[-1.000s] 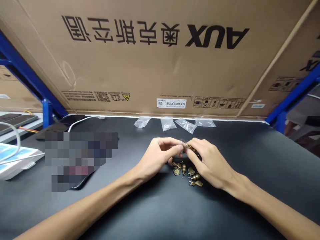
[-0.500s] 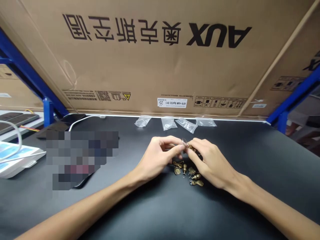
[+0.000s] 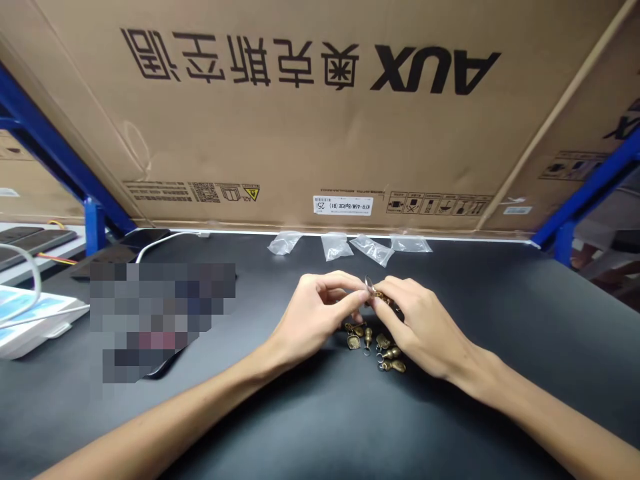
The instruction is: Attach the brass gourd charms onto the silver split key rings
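Observation:
My left hand (image 3: pixel 313 317) and my right hand (image 3: pixel 425 327) meet over the middle of a black table (image 3: pixel 320 413). Both pinch a small metal key ring (image 3: pixel 370 287) between fingertips; a brass-coloured charm (image 3: pixel 383 296) hangs at it by my right fingers. Several small brass charms (image 3: pixel 375 347) lie loose on the table just below and between the hands. Both hands have their fingers curled in a pinch.
Several small clear plastic bags (image 3: pixel 350 245) lie along the table's far edge. A big brown cardboard box (image 3: pixel 320 113) stands behind them. Left: a blurred-out patch (image 3: pixel 160 313), a white cable (image 3: pixel 165 241), a white tray (image 3: pixel 35 320). Blue rack posts (image 3: pixel 93 227) flank the table.
Hardly anything differs; the two hands stay pinched together on the ring with only slight finger shifts.

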